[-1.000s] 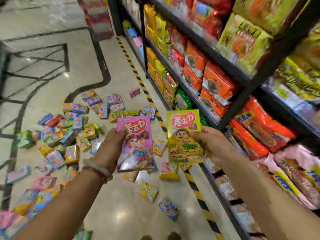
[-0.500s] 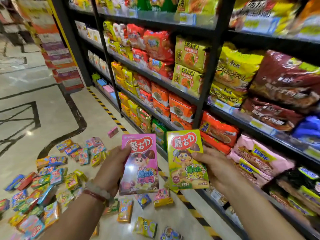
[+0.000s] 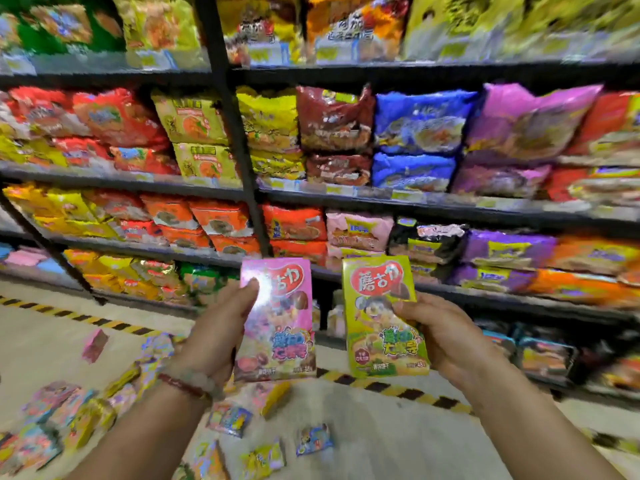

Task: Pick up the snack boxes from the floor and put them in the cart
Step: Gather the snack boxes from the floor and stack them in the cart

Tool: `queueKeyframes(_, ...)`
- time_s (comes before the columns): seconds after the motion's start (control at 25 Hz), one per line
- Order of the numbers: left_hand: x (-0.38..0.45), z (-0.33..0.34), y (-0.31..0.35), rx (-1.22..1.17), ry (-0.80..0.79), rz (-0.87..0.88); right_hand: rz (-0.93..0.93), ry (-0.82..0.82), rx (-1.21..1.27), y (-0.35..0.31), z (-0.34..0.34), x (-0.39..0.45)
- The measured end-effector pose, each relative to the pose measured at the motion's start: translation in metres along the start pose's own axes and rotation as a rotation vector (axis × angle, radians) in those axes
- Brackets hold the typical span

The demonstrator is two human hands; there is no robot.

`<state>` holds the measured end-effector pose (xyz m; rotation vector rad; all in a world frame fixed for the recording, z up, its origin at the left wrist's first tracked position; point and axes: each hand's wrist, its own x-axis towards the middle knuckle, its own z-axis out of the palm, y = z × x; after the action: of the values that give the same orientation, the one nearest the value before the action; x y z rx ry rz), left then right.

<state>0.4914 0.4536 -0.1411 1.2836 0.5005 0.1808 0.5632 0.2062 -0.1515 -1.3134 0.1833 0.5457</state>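
My left hand [image 3: 216, 336] grips a pink snack box [image 3: 282, 327] by its left edge, held upright in front of me. My right hand [image 3: 440, 336] grips a green-yellow snack box [image 3: 379, 317] by its right edge, upright beside the pink one with a small gap between them. Several more small snack boxes [image 3: 83, 415] lie scattered on the floor at lower left and under my arms. No cart is in view.
Black shelving [image 3: 346, 76] packed with noodle bags fills the view ahead and to the right, close behind the boxes. A yellow-black striped line [image 3: 391, 388] runs along the floor at the shelf's foot. One pink box [image 3: 94, 344] lies apart at left.
The view has swung right and up, from the floor pile to the shelves. Both hands keep hold of their boxes, now raised against the shelving.
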Motion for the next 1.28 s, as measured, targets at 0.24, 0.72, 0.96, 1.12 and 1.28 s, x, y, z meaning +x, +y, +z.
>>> queueKeyframes(0.24,-0.034,0.144,-0.033,0.028,-0.334,-0.082,-0.139,0.258,0.154,-0.007,-0.133,-0.107)
queueKeyframes(0.72,-0.263,0.457,-0.166,0.135,-0.967,-0.406,-0.272,0.9,0.365,0.046,-0.401,-0.384)
queueKeyframes(0.96,-0.356,0.565,-0.218,0.287,-1.218,-0.479,-0.358,1.119,0.525,0.073,-0.474,-0.472)
queueKeyframes(1.12,-0.399,0.639,-0.251,0.376,-1.406,-0.522,-0.427,1.265,0.651,0.086,-0.525,-0.509)
queueKeyframes(1.28,-0.438,0.712,-0.277,0.46,-1.589,-0.538,-0.471,1.39,0.736,0.095,-0.569,-0.538)
